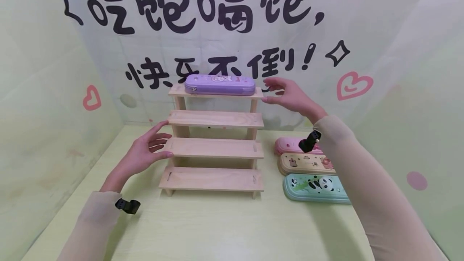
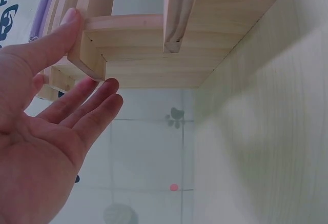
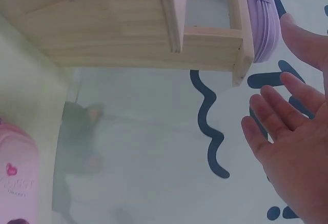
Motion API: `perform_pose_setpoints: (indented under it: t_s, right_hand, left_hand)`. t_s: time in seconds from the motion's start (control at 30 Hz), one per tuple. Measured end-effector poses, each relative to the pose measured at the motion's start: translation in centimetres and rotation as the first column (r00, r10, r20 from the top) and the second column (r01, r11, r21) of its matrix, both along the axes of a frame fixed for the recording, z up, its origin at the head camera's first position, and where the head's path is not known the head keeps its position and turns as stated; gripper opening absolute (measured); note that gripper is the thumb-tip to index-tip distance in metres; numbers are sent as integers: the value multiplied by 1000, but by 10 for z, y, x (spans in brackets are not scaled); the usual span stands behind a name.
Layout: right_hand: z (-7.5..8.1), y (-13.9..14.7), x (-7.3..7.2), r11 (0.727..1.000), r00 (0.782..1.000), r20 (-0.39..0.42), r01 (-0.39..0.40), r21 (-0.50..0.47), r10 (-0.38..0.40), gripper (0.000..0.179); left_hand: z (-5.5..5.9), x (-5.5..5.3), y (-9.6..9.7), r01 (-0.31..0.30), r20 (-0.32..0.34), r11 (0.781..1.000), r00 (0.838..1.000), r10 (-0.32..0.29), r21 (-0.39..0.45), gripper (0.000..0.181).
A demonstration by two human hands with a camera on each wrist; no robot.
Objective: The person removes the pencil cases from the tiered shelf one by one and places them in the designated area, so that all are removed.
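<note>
A purple pencil case (image 1: 219,85) with a zipper lies lengthwise on the top step of a four-step wooden rack (image 1: 214,148). My left hand (image 1: 140,155) is at the rack's left side, its thumb at the end of a middle step and its fingers loosely extended. In the left wrist view, the thumb (image 2: 54,42) lies against that board's edge. To the right of the top step is my right hand (image 1: 291,96), fingers spread and nothing in its grasp. The right wrist view has its thumb close beside the end of the purple case (image 3: 264,21).
Right of the rack, a pink case (image 1: 286,145), a beige case (image 1: 301,163) with bear pictures and a green panda case (image 1: 315,188) lie in a row on the pale table (image 1: 203,228). My right forearm partly covers them. Behind stands a printed backdrop (image 1: 232,43).
</note>
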State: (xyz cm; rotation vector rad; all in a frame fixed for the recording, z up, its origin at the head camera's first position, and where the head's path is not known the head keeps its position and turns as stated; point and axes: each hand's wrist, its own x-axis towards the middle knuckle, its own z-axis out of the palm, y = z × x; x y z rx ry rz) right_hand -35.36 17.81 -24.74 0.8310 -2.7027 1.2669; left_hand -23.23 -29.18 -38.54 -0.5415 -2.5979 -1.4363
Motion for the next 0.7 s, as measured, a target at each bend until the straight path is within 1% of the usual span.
perform_pose_setpoints:
  t_s: [0.07, 0.17, 0.3, 0.43, 0.7]
  right_hand:
    - [2, -6, -6, 1000, 1000, 9, 2, -22, -2, 68]
    - [6, -16, -11, 1000, 1000, 21, 3, -29, -3, 68]
    - [8, -29, -18, 1000, 1000, 19, 10, -9, -9, 70]
    - [6, -39, -27, 1000, 1000, 24, 14, 11, -14, 73]
    - [5, -48, -33, 1000, 998, 66, 9, 27, -11, 78]
  left_hand:
    - [0, 0, 0, 6, -1, 1000, 1000, -6, 10, 101]
    - [0, 0, 0, 14, -1, 1000, 1000, -14, 20, 100]
    - [0, 0, 1, 15, -1, 1000, 1000, -15, 17, 100]
    - [-1, -1, 0, 9, -2, 1000, 1000, -9, 14, 101]
    - [-3, -3, -3, 1, -17, 1000, 1000, -1, -9, 100]
